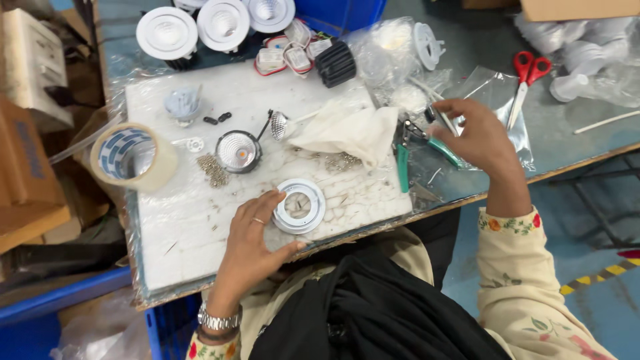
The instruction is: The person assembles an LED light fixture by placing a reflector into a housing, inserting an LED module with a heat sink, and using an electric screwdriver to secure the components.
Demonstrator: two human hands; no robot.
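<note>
Left hand [257, 247]: spread wide, fingers and thumb cupped round the white ring [299, 205], pinning it flat; nothing gripped.
Right hand [477, 137]: fingers pinched narrow on a small slim piece [437, 115], too small to tell apart; raised above the clear plastic bag [497, 93].
White ring: flat on the white board [180, 227], near its front edge, open side up, touching the left fingertips.
Step in hand: by the look of it, steadying the ring while fetching a small part from the right side.
Next move: likely calls for carrying the pinched piece across to the ring and lining it up with care, ring kept from sliding.
Close by: silver cup-shaped reflector [238, 151] just behind the ring; heap of small screws [215, 170] beside it; crumpled cloth [347, 130] further right.
In the way: green-handled pliers [407, 150] between right hand and ring; cloth edge near the path.
Further out: tape roll [130, 157] at left, round white lamp housings [217, 25] at the back, red scissors [527, 77] well apart at right.
</note>
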